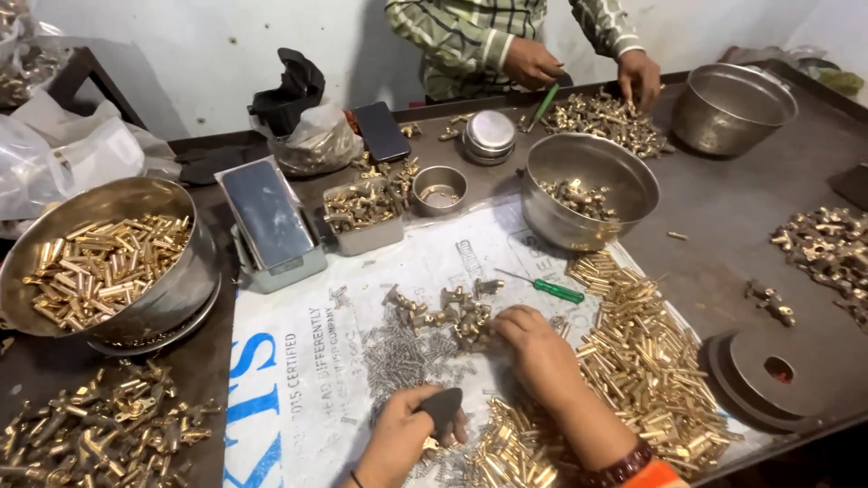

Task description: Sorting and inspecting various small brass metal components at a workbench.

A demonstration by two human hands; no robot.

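Bare forearms, dark beaded bracelet [624, 470], orange cuff [658, 476]

A bowl [592, 185] stands behind the screwdriver [542, 286], tubes [646, 361] lying to its right.

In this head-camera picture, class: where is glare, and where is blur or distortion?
Head view: glare whitens the rims of the steel bowl and the flat metal box lid; the right hand and left hand look slightly soft; wide-angle bending curves the table edge; small brass parts smear together.
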